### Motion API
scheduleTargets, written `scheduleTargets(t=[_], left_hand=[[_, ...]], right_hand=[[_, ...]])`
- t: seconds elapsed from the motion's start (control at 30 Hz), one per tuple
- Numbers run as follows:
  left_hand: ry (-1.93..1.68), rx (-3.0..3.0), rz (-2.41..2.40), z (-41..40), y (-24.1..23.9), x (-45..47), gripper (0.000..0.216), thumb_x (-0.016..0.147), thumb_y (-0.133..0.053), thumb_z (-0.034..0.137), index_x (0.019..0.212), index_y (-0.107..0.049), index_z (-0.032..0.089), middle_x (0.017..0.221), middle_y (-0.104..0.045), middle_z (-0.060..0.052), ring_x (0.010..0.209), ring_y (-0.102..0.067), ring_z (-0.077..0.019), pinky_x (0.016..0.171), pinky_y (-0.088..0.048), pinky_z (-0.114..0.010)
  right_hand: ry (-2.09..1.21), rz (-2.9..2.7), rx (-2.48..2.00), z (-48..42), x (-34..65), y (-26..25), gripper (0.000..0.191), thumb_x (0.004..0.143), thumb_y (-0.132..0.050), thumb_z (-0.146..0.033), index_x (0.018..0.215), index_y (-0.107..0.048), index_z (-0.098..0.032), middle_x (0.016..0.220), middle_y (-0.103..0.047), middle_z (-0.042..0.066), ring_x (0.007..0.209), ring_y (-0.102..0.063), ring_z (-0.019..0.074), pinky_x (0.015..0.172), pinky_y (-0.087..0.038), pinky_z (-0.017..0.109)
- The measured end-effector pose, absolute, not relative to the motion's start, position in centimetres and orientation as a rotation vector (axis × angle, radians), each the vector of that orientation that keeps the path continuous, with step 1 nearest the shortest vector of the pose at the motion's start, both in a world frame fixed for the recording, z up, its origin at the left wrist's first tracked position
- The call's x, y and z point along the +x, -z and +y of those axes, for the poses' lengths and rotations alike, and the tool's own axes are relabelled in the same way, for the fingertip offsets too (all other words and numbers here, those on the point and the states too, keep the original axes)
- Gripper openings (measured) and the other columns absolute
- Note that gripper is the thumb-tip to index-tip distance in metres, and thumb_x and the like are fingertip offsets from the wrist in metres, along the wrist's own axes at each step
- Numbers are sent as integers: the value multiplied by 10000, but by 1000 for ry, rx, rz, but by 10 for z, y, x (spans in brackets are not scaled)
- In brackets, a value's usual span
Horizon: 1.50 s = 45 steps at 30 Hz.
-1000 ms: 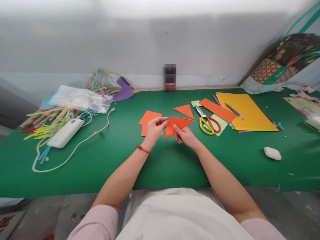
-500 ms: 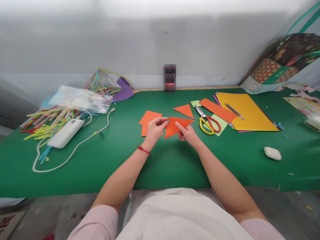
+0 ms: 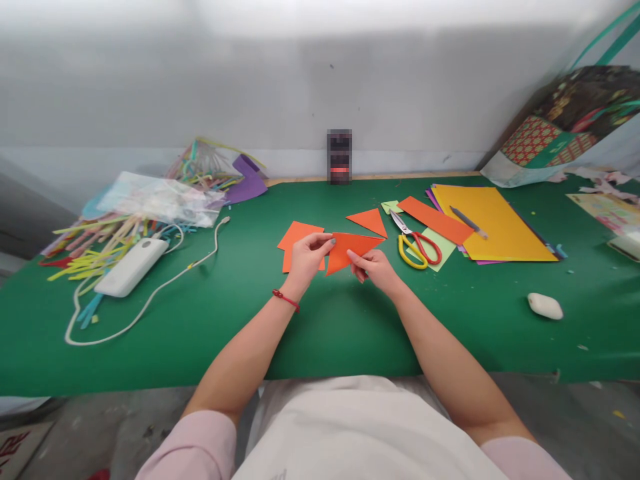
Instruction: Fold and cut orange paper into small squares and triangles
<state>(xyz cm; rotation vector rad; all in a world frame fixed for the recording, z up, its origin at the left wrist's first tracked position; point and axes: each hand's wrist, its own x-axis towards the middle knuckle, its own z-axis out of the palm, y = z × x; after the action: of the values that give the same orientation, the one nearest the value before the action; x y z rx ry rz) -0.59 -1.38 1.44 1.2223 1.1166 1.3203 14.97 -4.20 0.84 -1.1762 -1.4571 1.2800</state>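
Note:
A folded orange paper triangle is held up between my two hands. My left hand pinches its upper left corner between thumb and forefinger. Lower on the right, my right hand grips the same paper, thumb on the front face and fingers behind. Square orange sheets lie on the table, partly covered by my left hand. Just beyond the held paper lies another orange triangle. To its right are scissors with one yellow and one red handle, resting partly on light green paper.
An orange strip and a pen lie by a stack of yellow sheets. At left are a white power bank with a cable and a heap of paper strips. A small white case sits at right on the green table.
The folded paper and both hands have shifted very slightly left. My right thumb has slid a little lower on the paper. Both hands keep their hold.

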Motion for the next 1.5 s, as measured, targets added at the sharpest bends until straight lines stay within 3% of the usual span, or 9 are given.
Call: scheduleTargets(t=[0.67,1.03,1.5], left_hand=[[-1308,1224,1129,-13,-13,-6,214,602,-734,314,753,-688,169,730,-678,-37,721,-626,-163,695,-514,-314],[-1254,1222,1121,-12,-14,-8,232,569,-760,320,726,-681,170,692,-666,-21,686,-619,-144,693,-516,-297],[-1244,1239,1137,-12,-13,-7,200,600,-728,295,741,-682,161,698,-672,-27,700,-621,-146,677,-509,-286]], right_hand=[[-1224,-1455,-1233,-41,151,-10,617,732,-447,-708,402,-477,-186,296,-375,-28,311,-396,90,431,-362,250],[-1150,-1436,-1184,-35,176,-18,512,727,-508,-671,550,-491,-191,380,-415,-47,381,-398,90,439,-332,239],[-1182,-1431,-1209,-32,174,-14,592,722,-451,-717,450,-437,-192,330,-397,-36,333,-415,86,412,-353,232]])
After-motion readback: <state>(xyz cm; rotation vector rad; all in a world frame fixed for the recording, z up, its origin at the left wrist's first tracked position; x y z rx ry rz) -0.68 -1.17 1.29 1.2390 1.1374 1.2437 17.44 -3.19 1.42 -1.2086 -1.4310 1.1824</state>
